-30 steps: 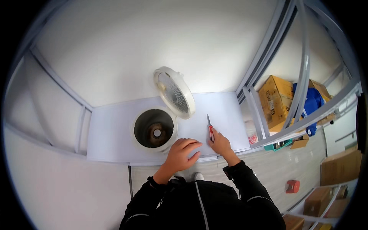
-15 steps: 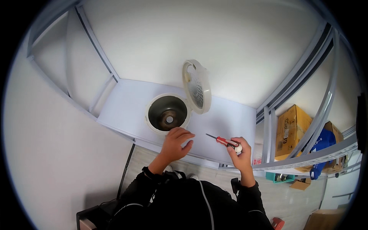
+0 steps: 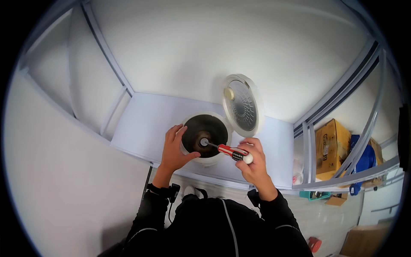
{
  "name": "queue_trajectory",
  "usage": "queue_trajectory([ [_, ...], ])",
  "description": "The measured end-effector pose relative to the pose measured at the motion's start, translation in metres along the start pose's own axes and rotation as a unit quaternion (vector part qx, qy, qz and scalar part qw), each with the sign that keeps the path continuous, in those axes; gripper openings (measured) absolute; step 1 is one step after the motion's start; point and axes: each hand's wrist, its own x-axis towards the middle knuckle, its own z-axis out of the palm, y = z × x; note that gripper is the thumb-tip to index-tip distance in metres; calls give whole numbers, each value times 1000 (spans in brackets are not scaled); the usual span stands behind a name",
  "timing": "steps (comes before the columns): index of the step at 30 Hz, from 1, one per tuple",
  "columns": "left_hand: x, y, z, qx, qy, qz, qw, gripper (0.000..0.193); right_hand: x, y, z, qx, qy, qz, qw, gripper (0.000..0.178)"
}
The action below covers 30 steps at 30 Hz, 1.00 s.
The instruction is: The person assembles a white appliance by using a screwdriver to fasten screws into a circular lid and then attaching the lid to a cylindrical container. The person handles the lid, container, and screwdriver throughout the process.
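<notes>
Head view, looking down: your left hand point(image 3: 174, 147) rests spread against the left rim of a round white housing point(image 3: 208, 159) with a dark bowl-shaped interior, fingers laid over the edge and palm on its outer wall, so the hand steadies the housing rather than closing round it. Your right hand point(image 3: 253, 160) is closed on a screwdriver point(image 3: 226, 150) with a red, white and black handle; the rounded white butt of the handle sits at the fingers, and the shaft points left and slightly up into the housing, its tip at the small pale hub in the middle of the dark interior. The housing stands near the front edge of a white shelf point(image 3: 145, 124), roughly at the middle of its width. Just beside the housing, toward the shelf's back right, a round translucent ribbed cover point(image 3: 242, 105) stands tilted on edge. Beyond the shelf's right end, past the grey metal frame point(image 3: 319, 115), sits a cardboard box point(image 3: 332, 147).
</notes>
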Motion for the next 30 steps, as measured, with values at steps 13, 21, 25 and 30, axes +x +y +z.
queue_trajectory([
  [13,44,-85,11,-159,-154,54,974,59,20,12,140,16,173,159,972,49],
  [21,42,-90,13,-176,-174,30,968,47,2,36,166,-24,226,170,959,39],
  [25,40,-91,15,-192,-154,31,969,44,6,32,166,-57,207,198,956,38],
  [30,37,-92,17,-207,-170,12,963,42,14,25,164,-109,175,210,956,38],
])
